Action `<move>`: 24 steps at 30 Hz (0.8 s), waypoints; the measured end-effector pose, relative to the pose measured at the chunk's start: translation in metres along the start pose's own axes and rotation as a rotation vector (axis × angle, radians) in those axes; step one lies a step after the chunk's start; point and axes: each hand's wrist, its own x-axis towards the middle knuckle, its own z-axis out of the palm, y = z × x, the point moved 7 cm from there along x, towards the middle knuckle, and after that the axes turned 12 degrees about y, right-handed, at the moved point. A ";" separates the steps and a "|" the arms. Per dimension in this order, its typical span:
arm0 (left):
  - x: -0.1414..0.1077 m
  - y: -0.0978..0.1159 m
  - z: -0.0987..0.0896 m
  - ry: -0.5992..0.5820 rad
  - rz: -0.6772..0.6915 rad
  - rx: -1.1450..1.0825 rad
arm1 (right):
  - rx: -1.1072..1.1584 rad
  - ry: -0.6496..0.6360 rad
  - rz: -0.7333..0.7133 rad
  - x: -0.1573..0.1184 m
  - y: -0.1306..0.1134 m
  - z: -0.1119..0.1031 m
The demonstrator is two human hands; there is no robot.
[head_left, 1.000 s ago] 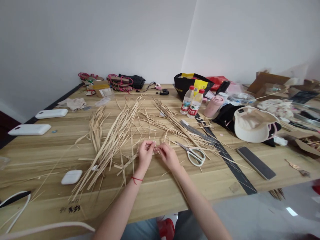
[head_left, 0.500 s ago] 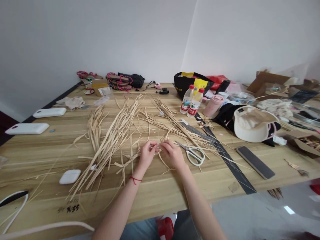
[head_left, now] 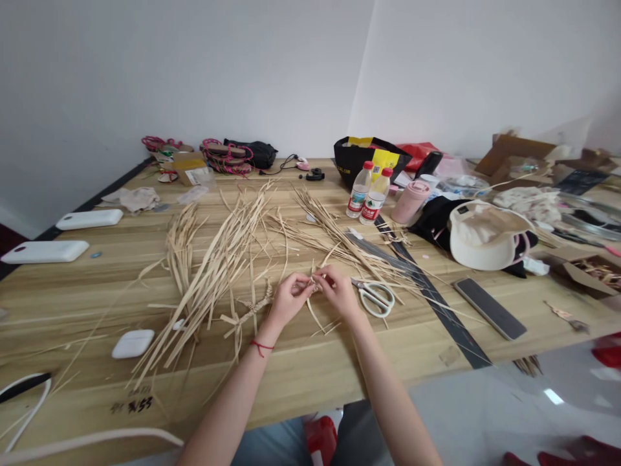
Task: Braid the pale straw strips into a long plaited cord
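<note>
My left hand (head_left: 290, 299) and my right hand (head_left: 338, 294) meet fingertip to fingertip over the middle of the wooden table (head_left: 310, 375). Both pinch a small woven piece of straw, mostly covered by the fingers, with thin strips sticking out above and below. Left of my left hand lies a short straw braid (head_left: 255, 310). Beyond it spreads a large bundle of loose straw strips (head_left: 228, 252), and another bundle (head_left: 339, 233) lies past my right hand. White-handled scissors (head_left: 376, 299) rest just right of my right hand.
Two water bottles (head_left: 373, 199), a pink cup (head_left: 411, 202) and a black bag (head_left: 347, 162) stand at the back. A cap (head_left: 485, 243) and a dark phone (head_left: 490, 309) lie to the right. A white case (head_left: 133, 343) and white devices (head_left: 46, 252) are on the left.
Both hands have shifted slightly right, nearer the scissors, with fingertips now closer together on the straw. The short braid shows more clearly. The whole view has shifted a little.
</note>
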 end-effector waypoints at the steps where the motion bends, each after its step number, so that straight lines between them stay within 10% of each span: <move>1: 0.000 0.000 0.000 0.005 0.001 0.003 | 0.004 0.000 0.006 0.000 0.001 0.000; 24: 0.005 -0.004 -0.006 0.023 -0.005 0.017 | -0.010 -0.098 0.055 0.005 0.005 -0.009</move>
